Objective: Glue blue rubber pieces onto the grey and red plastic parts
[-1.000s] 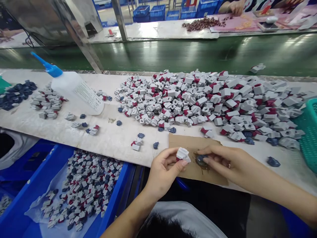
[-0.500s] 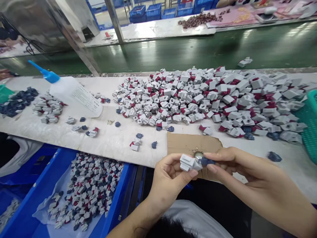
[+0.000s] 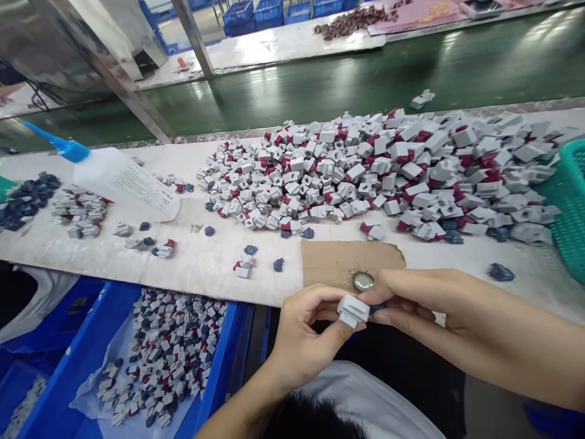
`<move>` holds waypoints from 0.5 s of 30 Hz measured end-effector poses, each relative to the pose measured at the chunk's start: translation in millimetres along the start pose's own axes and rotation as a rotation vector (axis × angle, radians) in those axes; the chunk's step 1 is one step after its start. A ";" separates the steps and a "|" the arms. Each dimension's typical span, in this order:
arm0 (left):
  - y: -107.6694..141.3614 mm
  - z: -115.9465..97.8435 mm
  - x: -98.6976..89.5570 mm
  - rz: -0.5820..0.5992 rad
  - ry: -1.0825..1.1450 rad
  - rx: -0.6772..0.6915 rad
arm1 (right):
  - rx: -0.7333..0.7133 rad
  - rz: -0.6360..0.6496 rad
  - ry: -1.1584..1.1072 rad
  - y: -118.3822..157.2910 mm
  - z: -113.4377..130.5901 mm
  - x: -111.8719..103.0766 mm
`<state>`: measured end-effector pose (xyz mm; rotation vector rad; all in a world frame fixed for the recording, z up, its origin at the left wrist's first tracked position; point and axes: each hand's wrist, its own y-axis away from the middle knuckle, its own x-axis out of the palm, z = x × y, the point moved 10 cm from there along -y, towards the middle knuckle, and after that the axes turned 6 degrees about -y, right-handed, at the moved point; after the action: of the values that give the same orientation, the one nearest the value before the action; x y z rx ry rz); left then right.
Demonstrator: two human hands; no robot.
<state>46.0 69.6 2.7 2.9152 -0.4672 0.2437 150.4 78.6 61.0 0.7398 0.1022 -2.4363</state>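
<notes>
My left hand [image 3: 306,332] pinches a light grey block-shaped part [image 3: 353,311] between thumb and fingers, near the front edge of the table. Against its right side, my right hand [image 3: 411,302] grips a dark blue piece [image 3: 378,306], mostly covered by the fingers. Just behind the hands, a bottle cap [image 3: 362,280] with clear contents rests on brown cardboard [image 3: 333,259]. Beyond that spreads a large pile of grey and dark red parts [image 3: 320,177]. A white bottle with a blue nozzle [image 3: 130,183] leans at the left.
A green basket [image 3: 569,207] stands at the right edge. Lower left, a blue bin [image 3: 89,360] holds many mixed parts [image 3: 176,347]. Loose dark blue pieces [image 3: 278,264] dot the white table. A green conveyor [image 3: 292,85] runs behind, with metal posts at the left.
The grey part has turned in my left hand, and my right fingers have closed in further over the dark blue piece. The cap now shows more fully. The view has shifted slightly.
</notes>
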 end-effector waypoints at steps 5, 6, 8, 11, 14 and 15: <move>-2.2 11.1 0.1 -0.048 0.046 -0.054 | 0.011 0.034 -0.122 -6.9 -5.1 3.7; -3.0 13.2 1.1 -0.049 0.068 -0.065 | 0.013 0.029 -0.137 -7.3 -5.9 2.3; -4.8 17.8 6.7 -0.010 0.132 -0.107 | 0.024 0.043 -0.200 -6.7 -8.0 -0.3; -6.1 22.7 22.2 0.136 0.185 -0.203 | 0.062 0.051 -0.287 -6.8 -13.6 -6.5; -10.6 17.2 30.5 0.222 0.107 -0.202 | 0.095 -0.257 -0.258 -13.6 -21.8 -34.9; -13.7 13.8 30.5 0.216 0.054 -0.178 | 0.100 -0.383 -0.282 -15.7 -23.5 -42.8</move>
<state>80.8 70.7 -7.0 2.6783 -0.7554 0.2930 181.9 119.0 62.4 0.4399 0.0107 -2.9045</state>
